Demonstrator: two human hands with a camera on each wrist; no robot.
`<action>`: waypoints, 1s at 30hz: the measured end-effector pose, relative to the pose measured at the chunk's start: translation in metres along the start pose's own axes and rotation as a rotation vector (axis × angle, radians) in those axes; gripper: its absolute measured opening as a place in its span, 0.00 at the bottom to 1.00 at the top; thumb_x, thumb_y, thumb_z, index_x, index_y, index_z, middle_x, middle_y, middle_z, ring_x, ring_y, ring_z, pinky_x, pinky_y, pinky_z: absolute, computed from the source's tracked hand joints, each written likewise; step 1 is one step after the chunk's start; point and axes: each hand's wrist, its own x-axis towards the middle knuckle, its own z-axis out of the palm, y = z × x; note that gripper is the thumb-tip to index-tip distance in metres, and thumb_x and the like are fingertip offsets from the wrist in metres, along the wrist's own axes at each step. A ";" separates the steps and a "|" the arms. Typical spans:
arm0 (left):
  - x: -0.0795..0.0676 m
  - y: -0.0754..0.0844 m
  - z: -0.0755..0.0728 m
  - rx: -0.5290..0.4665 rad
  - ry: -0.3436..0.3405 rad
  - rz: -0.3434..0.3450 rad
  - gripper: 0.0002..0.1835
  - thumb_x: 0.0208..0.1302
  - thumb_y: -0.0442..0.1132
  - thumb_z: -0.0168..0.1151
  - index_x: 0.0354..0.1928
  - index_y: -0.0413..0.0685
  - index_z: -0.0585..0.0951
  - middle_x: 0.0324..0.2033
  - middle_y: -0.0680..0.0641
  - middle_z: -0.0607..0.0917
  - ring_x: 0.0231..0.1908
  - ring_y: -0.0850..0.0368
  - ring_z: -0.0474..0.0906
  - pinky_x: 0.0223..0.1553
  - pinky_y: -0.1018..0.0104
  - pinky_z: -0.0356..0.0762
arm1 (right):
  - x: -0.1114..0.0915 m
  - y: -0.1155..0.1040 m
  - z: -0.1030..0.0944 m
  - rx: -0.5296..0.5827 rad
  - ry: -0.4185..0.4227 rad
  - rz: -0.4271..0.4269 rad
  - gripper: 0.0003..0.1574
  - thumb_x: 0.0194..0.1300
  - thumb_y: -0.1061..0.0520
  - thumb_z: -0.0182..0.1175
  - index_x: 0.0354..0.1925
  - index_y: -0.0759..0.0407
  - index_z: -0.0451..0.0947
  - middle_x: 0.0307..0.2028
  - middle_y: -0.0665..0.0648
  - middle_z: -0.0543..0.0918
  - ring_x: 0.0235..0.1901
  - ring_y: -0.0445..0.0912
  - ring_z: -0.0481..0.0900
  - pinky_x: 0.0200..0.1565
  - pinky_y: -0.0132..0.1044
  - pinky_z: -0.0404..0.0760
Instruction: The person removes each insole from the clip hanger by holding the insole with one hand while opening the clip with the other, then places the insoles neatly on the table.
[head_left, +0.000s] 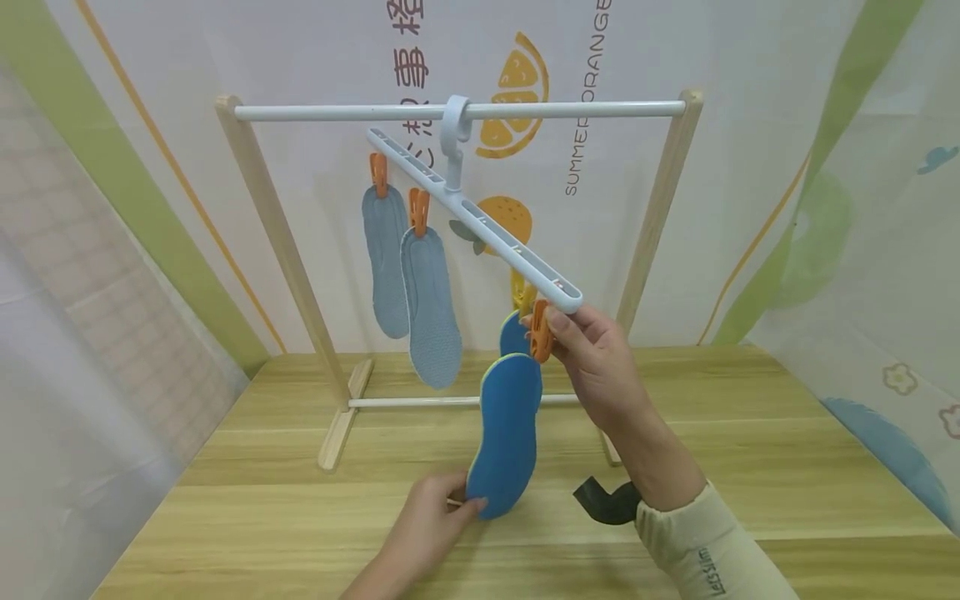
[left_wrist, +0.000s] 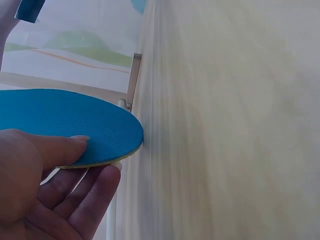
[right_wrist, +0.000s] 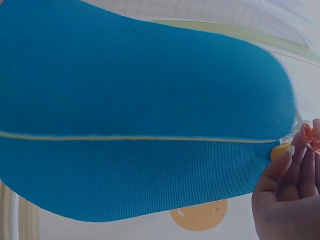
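My left hand [head_left: 429, 521] pinches the lower end of a blue insole [head_left: 506, 433] with a yellow edge, thumb on its blue face in the left wrist view. The insole stands nearly upright. My right hand [head_left: 603, 367] pinches an orange clip [head_left: 542, 332] under the near end of a pale blue hanger [head_left: 498, 237]. The insole's upper end is beside this clip; whether the clip bites it I cannot tell. Just behind, a second blue insole [head_left: 513, 335] hangs from a yellow clip [head_left: 522, 293]. Two grey-blue insoles [head_left: 386, 267] hang from orange clips [head_left: 379, 173] on the hanger's far half.
The hanger hooks over the white top bar [head_left: 322, 112] of a rack with wooden posts [head_left: 288, 250], standing on a wood-grain table [head_left: 262, 517]. A black curved piece [head_left: 607, 504] shows by the right sleeve [head_left: 705, 542]. A printed curtain [head_left: 600, 225] hangs behind.
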 end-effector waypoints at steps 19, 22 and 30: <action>-0.011 -0.005 -0.014 -0.012 -0.006 -0.054 0.06 0.63 0.39 0.63 0.39 0.47 0.84 0.34 0.51 0.88 0.36 0.60 0.83 0.36 0.72 0.80 | -0.002 0.004 -0.003 0.027 -0.025 0.049 0.24 0.74 0.49 0.47 0.59 0.64 0.68 0.41 0.54 0.75 0.40 0.45 0.75 0.48 0.35 0.79; -0.014 -0.005 -0.017 -0.011 -0.021 -0.056 0.06 0.63 0.40 0.62 0.41 0.49 0.84 0.36 0.52 0.88 0.39 0.60 0.83 0.38 0.71 0.80 | -0.002 0.005 -0.004 0.023 -0.032 0.053 0.25 0.74 0.48 0.47 0.60 0.63 0.67 0.40 0.54 0.74 0.38 0.44 0.75 0.50 0.37 0.80; -0.016 -0.004 -0.025 -0.050 0.003 -0.132 0.10 0.63 0.42 0.63 0.43 0.46 0.83 0.35 0.51 0.87 0.40 0.58 0.83 0.38 0.67 0.82 | 0.001 0.006 -0.004 0.026 -0.026 0.063 0.26 0.74 0.48 0.47 0.61 0.63 0.68 0.45 0.56 0.78 0.41 0.44 0.78 0.47 0.35 0.79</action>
